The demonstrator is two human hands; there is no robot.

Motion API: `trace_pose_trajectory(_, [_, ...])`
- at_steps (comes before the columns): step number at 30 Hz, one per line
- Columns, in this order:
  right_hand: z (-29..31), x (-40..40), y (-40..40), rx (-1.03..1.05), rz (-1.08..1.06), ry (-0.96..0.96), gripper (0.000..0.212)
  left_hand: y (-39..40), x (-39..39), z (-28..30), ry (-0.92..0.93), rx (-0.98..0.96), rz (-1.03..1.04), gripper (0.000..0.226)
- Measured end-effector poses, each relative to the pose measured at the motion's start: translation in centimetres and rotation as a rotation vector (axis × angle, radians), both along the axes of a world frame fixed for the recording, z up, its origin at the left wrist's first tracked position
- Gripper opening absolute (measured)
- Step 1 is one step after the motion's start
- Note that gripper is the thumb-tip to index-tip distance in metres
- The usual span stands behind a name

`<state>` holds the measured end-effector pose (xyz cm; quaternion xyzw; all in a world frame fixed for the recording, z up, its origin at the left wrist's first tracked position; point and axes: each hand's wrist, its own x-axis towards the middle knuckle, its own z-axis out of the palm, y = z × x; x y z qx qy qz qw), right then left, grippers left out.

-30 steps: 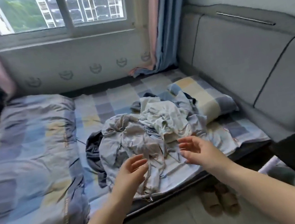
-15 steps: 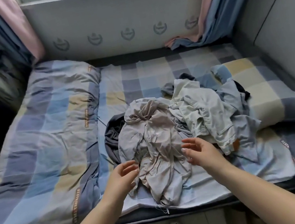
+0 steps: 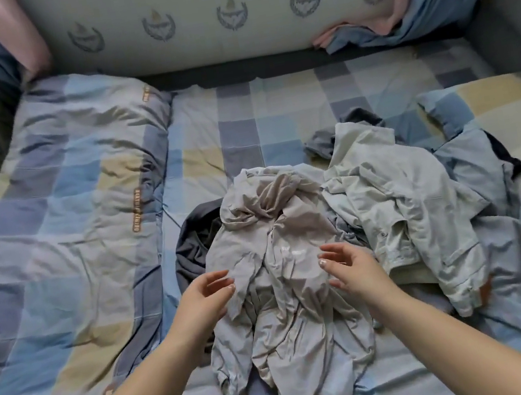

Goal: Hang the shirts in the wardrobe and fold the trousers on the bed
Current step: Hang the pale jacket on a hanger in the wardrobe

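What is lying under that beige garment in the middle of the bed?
A dark grey garment pokes out from under the beige garment at its left edge, on the checked sheet. How far it extends beneath is hidden.

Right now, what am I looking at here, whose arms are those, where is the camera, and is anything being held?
There is no machine. The view comes from a wide-angle camera worn on a person's head, looking down at their own bare arms. The left hand and right hand reach over a crumpled beige garment on the bed, fingers relaxed; neither hand grips anything yet. Beside it lie a pale green garment and a dark grey garment. A folded checked quilt lies at the left and a pillow at the right.
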<state>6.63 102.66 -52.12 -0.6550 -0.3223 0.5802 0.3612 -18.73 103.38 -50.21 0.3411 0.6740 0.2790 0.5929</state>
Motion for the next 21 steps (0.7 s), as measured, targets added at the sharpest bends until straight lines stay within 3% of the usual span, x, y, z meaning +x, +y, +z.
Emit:
trace_pose_trajectory(11, [-14.0,-3.9,12.1,0.037,0.052,-0.063,0.027,12.9,-1.1,-15.2,0.000,0.004,-0.009,0.022])
trace_pose_trajectory(15, [-18.2,-4.9,17.2,0.076,0.088,-0.138,0.035,17.3,0.2,-19.3,-0.046,0.014,0.002,0.040])
trace_pose_trajectory(18, [-21.0,-5.7,20.4,0.109,0.219,-0.263,0.038,19.5,0.9,-21.9,-0.064,0.005,0.003,0.059])
trace_pose_trajectory(21, [-22.9,-6.4,23.4,0.139,0.365,-0.384,0.037,21.2,1.3,-23.9,-0.136,-0.010,0.042,0.062])
